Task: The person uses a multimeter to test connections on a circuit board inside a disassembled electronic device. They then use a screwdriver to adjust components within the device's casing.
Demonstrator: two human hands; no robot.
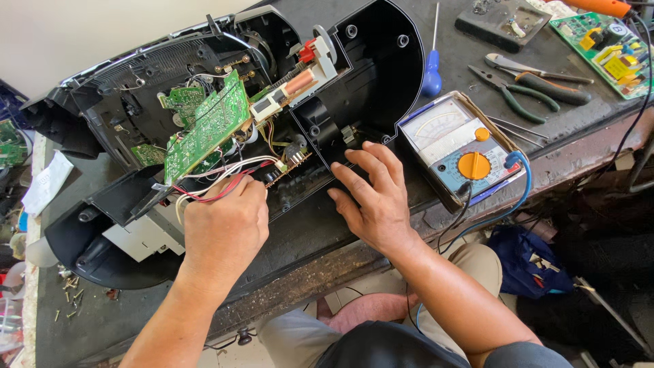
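A black plastic audio player casing (pixel 368 61) lies opened on the workbench, its insides showing. A large green circuit board (pixel 208 129) stands tilted in the middle, with red and white wires (pixel 218 184) running from its lower edge. My left hand (pixel 225 228) is closed around those wires just below the board. My right hand (pixel 375 197) rests flat, fingers spread, on the casing's lower black edge, holding nothing. A copper-coloured coil part (pixel 298 82) sits above the board.
An analogue multimeter (pixel 460 146) with an orange dial lies right of my right hand, leads trailing off the bench. Farther right lie pliers (pixel 518 95), a blue-handled screwdriver (pixel 432 75) and another green board (pixel 606 48). Loose screws (pixel 68 293) lie at the lower left.
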